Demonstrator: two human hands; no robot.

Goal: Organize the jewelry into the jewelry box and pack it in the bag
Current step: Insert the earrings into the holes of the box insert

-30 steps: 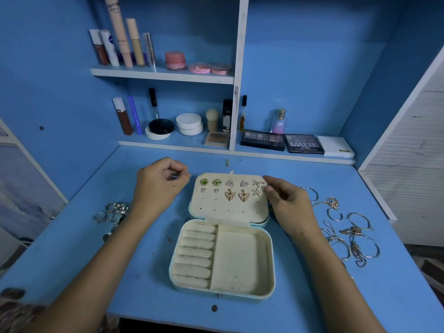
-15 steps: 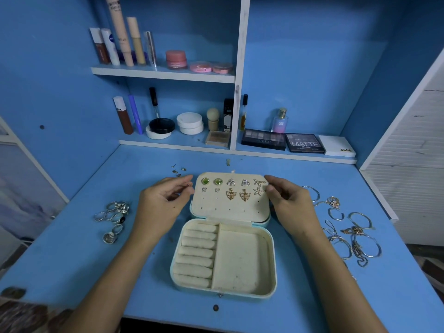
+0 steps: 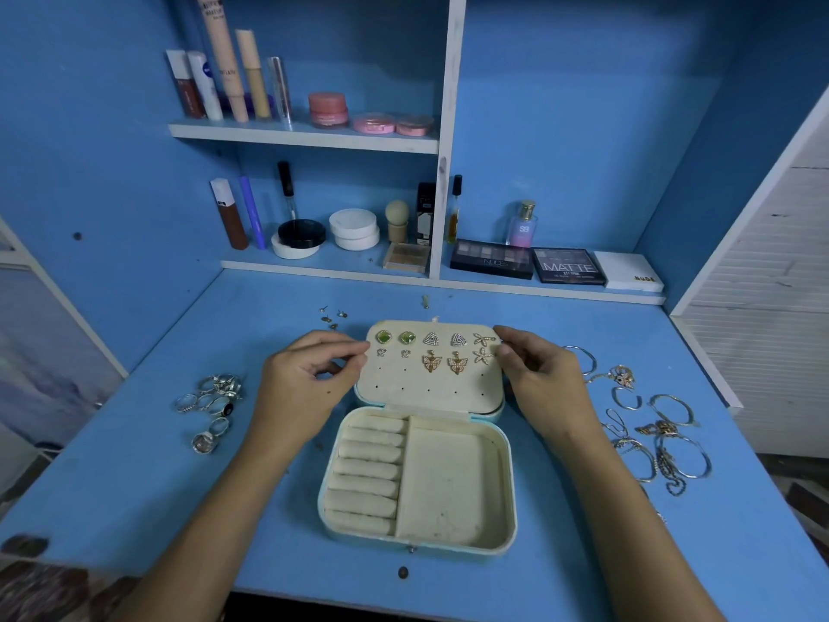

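Lettering first: we read "MATTE" on the dark palette (image 3: 569, 266), "NUDES" faintly on the black palette (image 3: 491, 259) just left of it, and "NUDE" on the edge of the white box (image 3: 628, 271) to its right. The small perfume bottle (image 3: 522, 224) behind them shows "SB". Writing on the tubes (image 3: 224, 60) of the upper shelf is too blurred for us to read.

On the blue table (image 3: 134, 487) we see a cluster of silver rings (image 3: 211, 404) well to the left of the box, a tangle of bracelets and chains (image 3: 650, 433) to the right, and a few tiny loose pieces (image 3: 332, 316) near the back. Nothing lies between our hands and the box.

The jewelry box (image 3: 417, 478) sits open at the table's centre, cream inside with a pale blue shell. Its base has ring rolls on the left and one bare compartment on the right. The raised lid panel (image 3: 430, 370) carries earrings (image 3: 430, 350): green studs, triangles, starfish, gold butterflies.

Our left hand (image 3: 305, 388) is at the lid's left edge, thumb and forefinger pressed together; what they pinch is too small for us to tell. Our right hand (image 3: 538, 379) has its fingertips curled at the lid's right edge; we cannot tell whether it grips.
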